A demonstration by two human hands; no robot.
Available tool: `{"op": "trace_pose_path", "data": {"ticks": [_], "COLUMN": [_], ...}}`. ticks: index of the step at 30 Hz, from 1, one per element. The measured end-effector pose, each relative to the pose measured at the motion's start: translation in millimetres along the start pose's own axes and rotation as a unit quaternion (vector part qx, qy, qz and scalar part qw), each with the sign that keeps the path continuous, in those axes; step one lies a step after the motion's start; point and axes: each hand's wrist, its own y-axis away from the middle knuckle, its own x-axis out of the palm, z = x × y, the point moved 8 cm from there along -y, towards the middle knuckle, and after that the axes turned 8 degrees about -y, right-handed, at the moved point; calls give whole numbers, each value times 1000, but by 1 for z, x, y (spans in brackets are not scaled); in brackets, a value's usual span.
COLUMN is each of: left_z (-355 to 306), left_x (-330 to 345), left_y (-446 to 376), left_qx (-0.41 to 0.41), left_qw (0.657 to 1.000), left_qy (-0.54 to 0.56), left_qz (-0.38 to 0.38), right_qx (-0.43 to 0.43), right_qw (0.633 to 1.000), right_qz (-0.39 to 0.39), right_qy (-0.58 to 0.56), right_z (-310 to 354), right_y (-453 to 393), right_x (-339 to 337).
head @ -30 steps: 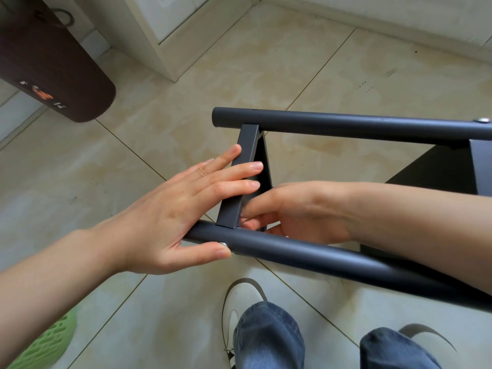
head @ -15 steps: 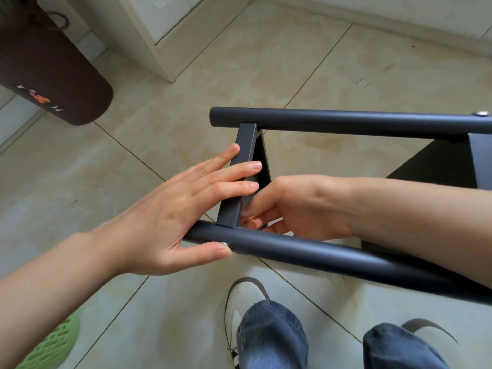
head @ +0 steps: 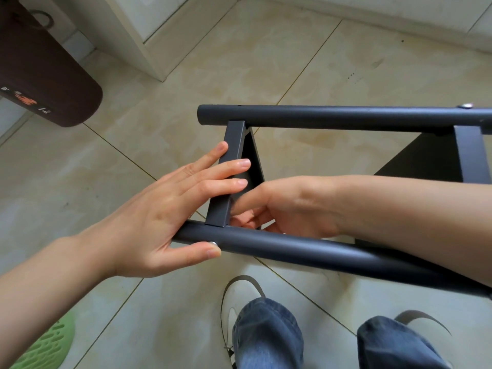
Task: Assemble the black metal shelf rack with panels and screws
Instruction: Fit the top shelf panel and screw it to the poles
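While the rack [head: 346, 117] lies on its side over the floor [head: 306, 62], its tubes running left to right ahead of my knees, the end crossbar [head: 229, 179] runs away from me between them. My left hand [head: 159, 209] presses flat on its outer face, fingers straight, thumb against the near tube [head: 306, 247]; my right hand [head: 282, 206] sits just inside, fingers curled at the lower joint, on what I cannot tell.

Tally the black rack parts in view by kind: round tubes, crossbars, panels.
Round tubes: 2, far tube and near tube
Crossbars: 2, left crossbar and right crossbar
Panels: 1, the panel
Total: 5
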Motion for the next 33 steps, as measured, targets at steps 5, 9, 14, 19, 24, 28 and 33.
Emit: {"op": "trace_pose_path", "data": {"ticks": [5, 9, 14, 19, 24, 28, 33], "left_z": [0, -1, 0, 0, 1, 1, 1], "left_x": [0, 0, 0, 1, 1, 1, 1], "left_y": [-1, 0, 0, 0, 0, 0, 0], "left_qx": [-2, -1, -2, -1, -3, -1, 0], "left_qw": [1000, 1000, 1000, 1000, 1000, 1000, 1000], "left_qy": [2, 3, 2, 3, 5, 5, 8], "left_qz": [1, 2, 3, 4, 3, 3, -1], "right_qx": [3, -1, -8, -3, -18, -6, 13], "right_qw": [1000, 1000, 999, 1000, 998, 1000, 997], "right_qz": [-3, -12, 4, -1, 15, 5, 36], "right_qy": [-16, 12, -44, -13, -59, -15, -65], "right_z": [0, -1, 1, -1, 2, -2, -1], "right_y": [2, -1, 1, -2, -2, -5, -1], "right_x": [-3, -2, -1, -1, 2, 0, 4]}}
